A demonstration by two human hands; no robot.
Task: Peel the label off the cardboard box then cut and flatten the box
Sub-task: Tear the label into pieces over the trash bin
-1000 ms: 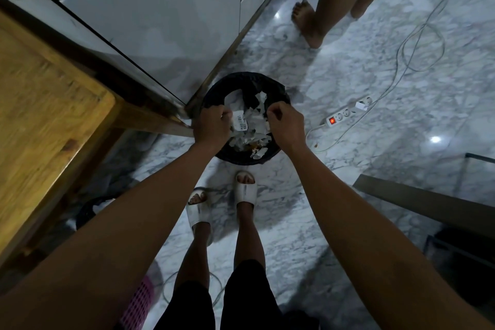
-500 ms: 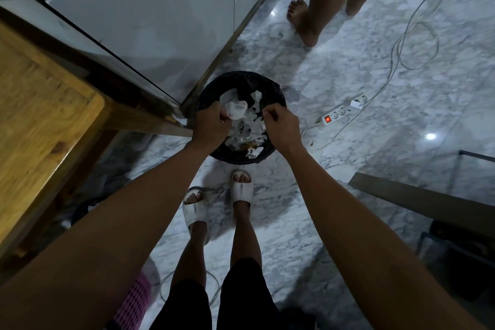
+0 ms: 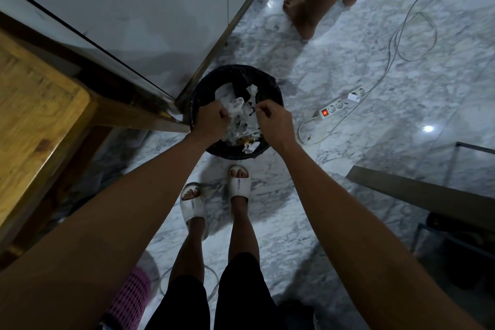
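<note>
**Paper label scrap held over the bin**

Paper, thin and white, is what both hands work above the black bin [image 3: 235,112] on the marble floor [image 3: 375,75]. The left hand [image 3: 211,123] grips a crumpled label piece [image 3: 235,106] with printed marks, its fingers curled round it. The right hand [image 3: 273,122] has its fingers [image 3: 263,108] drawn together in a pinch; whether they hold a sliver of label I cannot tell. More torn white scraps [image 3: 247,128] lie inside the bin. Such a scrap is light, limp and probably tacky on its back, so it is best pinched at a dry edge and flicked loose. No cardboard box is in view.
</note>
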